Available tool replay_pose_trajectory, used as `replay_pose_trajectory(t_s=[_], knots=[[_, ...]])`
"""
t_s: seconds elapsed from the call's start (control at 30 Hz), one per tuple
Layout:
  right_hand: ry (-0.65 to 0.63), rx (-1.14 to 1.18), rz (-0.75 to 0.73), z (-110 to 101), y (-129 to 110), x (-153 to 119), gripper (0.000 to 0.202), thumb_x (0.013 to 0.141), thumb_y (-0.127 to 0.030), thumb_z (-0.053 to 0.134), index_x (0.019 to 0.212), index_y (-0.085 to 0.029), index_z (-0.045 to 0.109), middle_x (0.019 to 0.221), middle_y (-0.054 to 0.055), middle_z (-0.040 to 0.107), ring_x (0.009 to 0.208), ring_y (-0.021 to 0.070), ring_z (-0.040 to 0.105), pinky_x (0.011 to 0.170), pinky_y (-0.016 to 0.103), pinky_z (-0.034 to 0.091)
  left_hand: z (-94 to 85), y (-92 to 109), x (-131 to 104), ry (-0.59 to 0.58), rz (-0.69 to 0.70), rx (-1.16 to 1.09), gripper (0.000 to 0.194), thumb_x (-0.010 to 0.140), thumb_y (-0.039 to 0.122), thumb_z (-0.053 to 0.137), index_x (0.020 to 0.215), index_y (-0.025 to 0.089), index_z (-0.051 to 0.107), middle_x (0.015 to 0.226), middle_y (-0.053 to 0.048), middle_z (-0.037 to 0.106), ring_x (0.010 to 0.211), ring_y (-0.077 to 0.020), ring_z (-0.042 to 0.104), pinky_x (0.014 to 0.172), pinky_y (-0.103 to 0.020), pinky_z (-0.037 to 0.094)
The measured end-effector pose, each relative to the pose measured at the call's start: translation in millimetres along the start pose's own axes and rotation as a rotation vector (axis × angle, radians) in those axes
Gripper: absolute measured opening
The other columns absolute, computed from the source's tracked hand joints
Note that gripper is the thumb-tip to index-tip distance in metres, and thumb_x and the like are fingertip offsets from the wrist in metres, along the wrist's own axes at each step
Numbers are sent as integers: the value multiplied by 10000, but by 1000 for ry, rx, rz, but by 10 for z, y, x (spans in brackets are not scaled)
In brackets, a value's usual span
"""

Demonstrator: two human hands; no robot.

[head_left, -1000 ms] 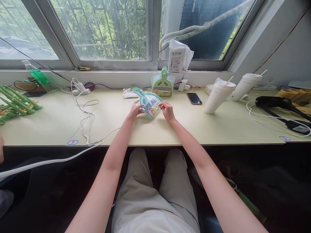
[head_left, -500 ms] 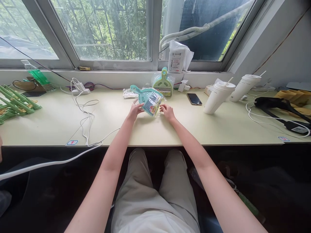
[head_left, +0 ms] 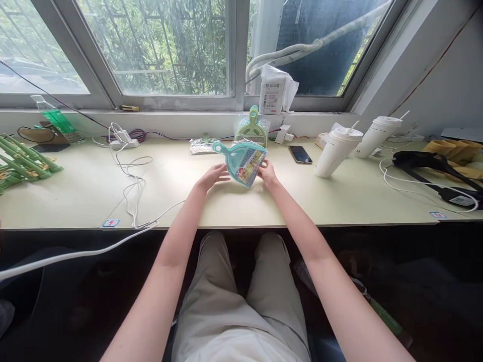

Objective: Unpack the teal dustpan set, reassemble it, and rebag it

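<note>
A teal mini dustpan (head_left: 241,162) with a small brush, in clear plastic wrap with a printed label, is tilted above the table, its handle toward the upper left. My right hand (head_left: 267,173) grips its right edge, the fingers partly hidden behind it. At its left side is my left hand (head_left: 214,177), fingers stretched out and apart; whether the fingertips touch the dustpan I cannot tell. Just behind stands a wrapped green dustpan set (head_left: 253,128). A flat clear-wrapped packet (head_left: 204,146) lies to its left.
On the right are a phone (head_left: 301,154), two white cups with straws (head_left: 337,153) (head_left: 379,136) and a black strap (head_left: 422,166). White cables (head_left: 138,188) run across the left of the table (head_left: 75,201). A bottle of green liquid (head_left: 58,119) and green stalk-like pieces (head_left: 26,161) lie farther left.
The dustpan has moved right and slightly toward me, held by my right hand. My left hand has loosened from its left edge, the fingers now straighter.
</note>
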State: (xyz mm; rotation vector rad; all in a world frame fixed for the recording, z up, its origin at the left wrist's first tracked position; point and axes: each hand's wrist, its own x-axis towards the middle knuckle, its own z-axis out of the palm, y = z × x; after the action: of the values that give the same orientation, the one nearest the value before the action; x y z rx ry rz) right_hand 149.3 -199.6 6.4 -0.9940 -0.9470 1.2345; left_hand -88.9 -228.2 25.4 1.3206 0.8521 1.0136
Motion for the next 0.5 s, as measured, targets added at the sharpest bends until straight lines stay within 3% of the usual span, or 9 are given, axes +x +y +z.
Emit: replay_pose_trajectory(t_s=[0.23,0.4,0.5], knots=[[-82,-18,4,8,-26,-47,411,701,-92,789,1037,-201,581,843,8,737,817,176,722,871,403,613,-140,-113,151,383,-47,-104,253,816,345,713,928,120,683,961,-106,711,702,-142,688,827,-353,562],[-79,-6,12,-21,-72,-58,352,699,-79,789,993,-181,623,848,28,749,824,188,724,890,427,607,-217,-103,173,597,37,-86,213,860,291,638,957,103,662,1013,-139,703,733,-150,704,759,-308,567],[-3,18,14,-60,-77,-39,334,702,-60,769,972,-184,615,872,32,750,846,196,729,893,420,610,-327,-85,164,839,51,-53,257,917,279,515,1084,118,627,1010,-140,698,767,-158,712,738,-304,575]])
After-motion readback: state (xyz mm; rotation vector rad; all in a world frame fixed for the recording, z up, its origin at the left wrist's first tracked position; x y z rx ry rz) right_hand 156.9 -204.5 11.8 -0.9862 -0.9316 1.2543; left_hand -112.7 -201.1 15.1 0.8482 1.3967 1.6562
